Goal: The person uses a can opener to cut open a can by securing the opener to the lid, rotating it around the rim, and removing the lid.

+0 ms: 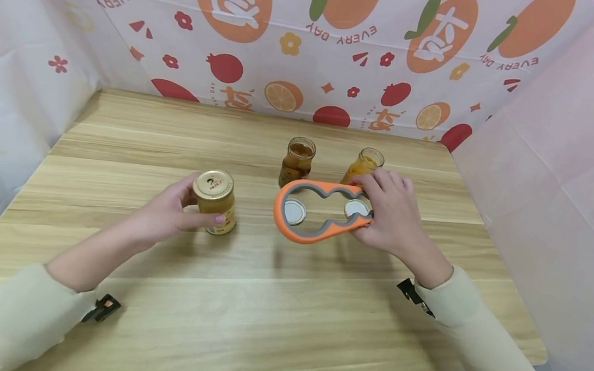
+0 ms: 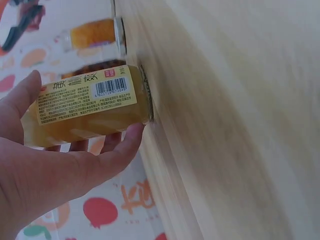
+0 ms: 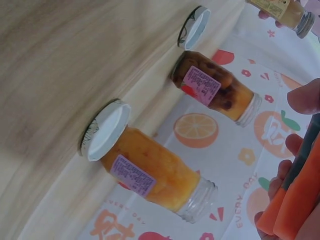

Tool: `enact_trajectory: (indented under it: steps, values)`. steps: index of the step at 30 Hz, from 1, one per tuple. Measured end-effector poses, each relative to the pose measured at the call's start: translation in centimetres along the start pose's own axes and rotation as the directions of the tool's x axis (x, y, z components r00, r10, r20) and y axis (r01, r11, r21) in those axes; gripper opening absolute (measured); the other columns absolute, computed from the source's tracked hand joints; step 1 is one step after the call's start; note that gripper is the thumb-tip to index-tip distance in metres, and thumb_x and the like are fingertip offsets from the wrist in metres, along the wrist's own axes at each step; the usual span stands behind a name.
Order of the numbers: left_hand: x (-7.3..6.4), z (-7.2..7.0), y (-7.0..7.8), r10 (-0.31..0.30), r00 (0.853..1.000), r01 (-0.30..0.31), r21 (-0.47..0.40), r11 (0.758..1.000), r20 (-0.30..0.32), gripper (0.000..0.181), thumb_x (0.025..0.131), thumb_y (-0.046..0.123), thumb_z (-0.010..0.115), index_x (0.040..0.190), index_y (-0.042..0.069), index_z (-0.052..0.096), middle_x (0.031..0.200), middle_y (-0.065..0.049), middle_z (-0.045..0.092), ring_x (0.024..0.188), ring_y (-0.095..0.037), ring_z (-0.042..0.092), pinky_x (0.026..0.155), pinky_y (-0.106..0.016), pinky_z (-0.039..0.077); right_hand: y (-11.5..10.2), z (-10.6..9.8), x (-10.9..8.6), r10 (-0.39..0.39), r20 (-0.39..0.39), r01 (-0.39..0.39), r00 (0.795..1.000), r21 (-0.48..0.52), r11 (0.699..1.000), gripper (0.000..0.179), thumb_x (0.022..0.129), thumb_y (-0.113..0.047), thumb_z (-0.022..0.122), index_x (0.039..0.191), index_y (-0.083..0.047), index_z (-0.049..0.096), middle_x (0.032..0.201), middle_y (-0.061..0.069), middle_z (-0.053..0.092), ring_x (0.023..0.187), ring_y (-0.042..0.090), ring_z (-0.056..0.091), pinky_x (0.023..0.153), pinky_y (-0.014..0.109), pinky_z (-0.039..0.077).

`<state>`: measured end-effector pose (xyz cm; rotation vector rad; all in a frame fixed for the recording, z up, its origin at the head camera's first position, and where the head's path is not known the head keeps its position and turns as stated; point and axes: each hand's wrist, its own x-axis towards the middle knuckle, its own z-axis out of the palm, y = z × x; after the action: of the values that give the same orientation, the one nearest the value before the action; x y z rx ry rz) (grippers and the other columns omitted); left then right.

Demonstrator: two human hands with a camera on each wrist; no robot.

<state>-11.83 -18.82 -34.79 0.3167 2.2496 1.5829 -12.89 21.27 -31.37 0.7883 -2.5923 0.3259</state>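
My left hand (image 1: pixel 165 216) grips a glass jar (image 1: pixel 214 205) with a gold lid, thumb across its front and fingers round the back. The jar stands upright on the table, and its yellow barcode label (image 2: pixel 87 95) faces the left wrist camera. In my right hand (image 1: pixel 391 210) is an orange jar opener (image 1: pixel 278 211) with grey toothed inner edges, held by its handle end above the table. Beyond it stand a lidless jar of dark fruit (image 1: pixel 294 169) and a lidless jar of orange fruit (image 3: pixel 152 172), partly hidden by the right hand in the head view.
Two loose lids lie white side up before the lidless jars: a left lid (image 1: pixel 294 212) and a right lid (image 3: pixel 107 132), both seen through the opener in the head view. A fruit-printed cloth (image 1: pixel 330 66) hangs along the wooden table's (image 1: pixel 253 315) back edge.
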Motion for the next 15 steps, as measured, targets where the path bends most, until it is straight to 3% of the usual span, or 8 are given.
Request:
enact_trajectory:
  steps: [15]
  values:
    - [0.0,3.2,0.6,0.063,0.995,-0.057,-0.077,0.995,0.082,0.070,0.082,0.015,0.082,0.142,0.012,0.045,0.133,-0.011,0.056,0.126,-0.032,0.048,0.112,-0.062,0.029,-1.1,-0.3,0.4,-0.027,-0.036,0.027,0.999,0.017,0.999,0.051,0.062,-0.031,0.074,0.111,-0.022,0.064,0.092,-0.004,0.052,0.081,0.021,0.040,0.075,0.043,0.034]
